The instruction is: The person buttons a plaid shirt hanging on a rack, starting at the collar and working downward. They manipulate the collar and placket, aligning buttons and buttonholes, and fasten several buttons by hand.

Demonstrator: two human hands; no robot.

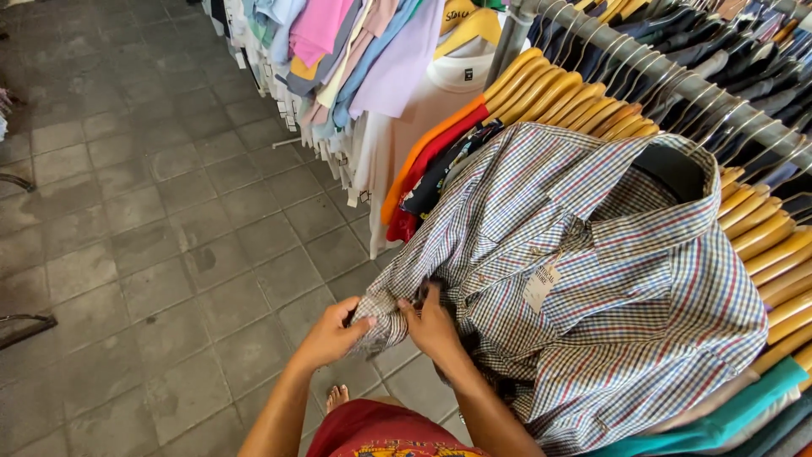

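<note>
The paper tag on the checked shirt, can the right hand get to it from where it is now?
Probably yes. The right hand grips the checked shirt at its front edge, and the paper tag hangs on the open front just beyond it, with nothing covering it.

The checked shirt (609, 288) is a button-up woven in a fine plaid of blue, red and white. It hangs on the clothes rail, swung out from the row of garments so its front faces upward. The collar sits at about one o'clock, spread open around a dark hanger. A small paper tag dangles from the placket near the middle of the chest. One sleeve stretches toward eight o'clock, its cuff bunched and creased at the end. The body drapes in loose folds toward five o'clock.
</note>
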